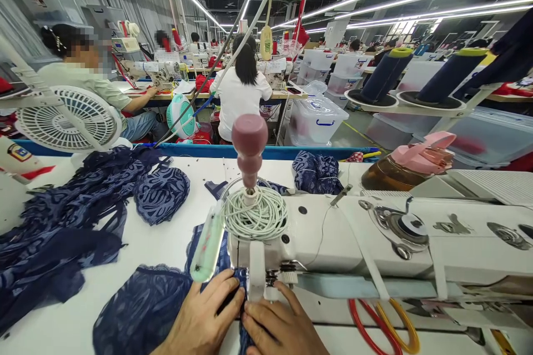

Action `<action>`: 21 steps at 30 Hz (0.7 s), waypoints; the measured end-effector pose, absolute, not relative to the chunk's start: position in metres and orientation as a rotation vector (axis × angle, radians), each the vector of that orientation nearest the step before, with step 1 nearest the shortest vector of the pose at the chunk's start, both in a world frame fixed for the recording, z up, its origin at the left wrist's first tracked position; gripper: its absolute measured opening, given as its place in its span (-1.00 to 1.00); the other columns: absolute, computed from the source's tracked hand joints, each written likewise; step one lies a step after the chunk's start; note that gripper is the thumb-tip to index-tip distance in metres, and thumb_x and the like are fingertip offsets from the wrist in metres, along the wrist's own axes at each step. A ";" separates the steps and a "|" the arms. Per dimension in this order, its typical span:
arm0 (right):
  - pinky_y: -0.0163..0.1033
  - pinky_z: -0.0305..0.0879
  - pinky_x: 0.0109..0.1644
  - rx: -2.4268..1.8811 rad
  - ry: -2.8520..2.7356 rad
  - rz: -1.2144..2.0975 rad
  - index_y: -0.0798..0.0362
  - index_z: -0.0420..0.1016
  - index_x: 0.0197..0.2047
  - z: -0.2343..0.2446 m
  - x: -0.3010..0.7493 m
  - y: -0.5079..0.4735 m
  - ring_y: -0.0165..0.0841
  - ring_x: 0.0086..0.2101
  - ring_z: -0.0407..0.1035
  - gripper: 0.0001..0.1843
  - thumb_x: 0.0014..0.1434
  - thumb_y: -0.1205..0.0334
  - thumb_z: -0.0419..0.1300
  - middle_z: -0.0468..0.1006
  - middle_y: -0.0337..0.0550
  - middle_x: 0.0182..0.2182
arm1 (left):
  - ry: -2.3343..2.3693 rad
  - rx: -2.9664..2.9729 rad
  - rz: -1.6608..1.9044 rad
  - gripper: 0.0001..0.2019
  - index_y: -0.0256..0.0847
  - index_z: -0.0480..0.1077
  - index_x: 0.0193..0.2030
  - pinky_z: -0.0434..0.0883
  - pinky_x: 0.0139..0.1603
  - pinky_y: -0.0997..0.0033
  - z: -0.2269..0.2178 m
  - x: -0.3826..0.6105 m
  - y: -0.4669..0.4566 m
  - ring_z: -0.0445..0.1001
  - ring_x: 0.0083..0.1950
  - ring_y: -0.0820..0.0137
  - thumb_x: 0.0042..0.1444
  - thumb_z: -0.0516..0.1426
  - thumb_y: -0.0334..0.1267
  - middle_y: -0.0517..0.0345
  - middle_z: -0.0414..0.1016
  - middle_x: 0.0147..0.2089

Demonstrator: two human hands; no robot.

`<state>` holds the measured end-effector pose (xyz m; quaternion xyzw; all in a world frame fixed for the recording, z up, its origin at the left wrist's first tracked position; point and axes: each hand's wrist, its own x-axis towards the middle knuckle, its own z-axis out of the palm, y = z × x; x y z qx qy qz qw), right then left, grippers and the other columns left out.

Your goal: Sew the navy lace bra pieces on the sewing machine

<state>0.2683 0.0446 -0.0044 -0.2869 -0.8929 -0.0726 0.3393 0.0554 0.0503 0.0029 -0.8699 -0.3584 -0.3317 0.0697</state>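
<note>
Both of my wrists are cut off by the bottom edge, and the needle itself is hidden behind the head of the white sewing machine (333,233), so I cannot make out the stitch point. My left hand (204,316) and right hand (278,324) lie flat, fingers together and pressed down on a strip of navy lace (242,288) that runs between them up to the presser foot; nothing is pinched or gripped. My fingertips (233,283) touch the lace just beside the foot. Its fabric is thin, scalloped and patterned, and more of it spreads under my left palm as a rounded piece (141,310). Coiled pale cord (255,213) sits on top of the machine beneath a smooth pink knob (250,141). Heaped lace (62,222) lies well to the left on the white table (166,244). Red and yellow scissor handles (383,324) peek out, partly hidden under the machine arm.
</note>
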 end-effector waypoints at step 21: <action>-0.29 0.34 -0.03 -0.941 -2.466 -0.184 0.01 0.48 0.16 0.015 0.273 0.051 -0.27 -0.04 0.47 -0.55 0.41 -0.07 0.03 0.63 -0.28 0.00 | -1.265 -2.798 -0.645 -0.75 -0.09 0.47 -0.08 0.26 0.32 -0.03 0.021 0.054 0.077 0.43 0.17 0.22 0.30 0.01 -0.43 0.18 0.52 0.06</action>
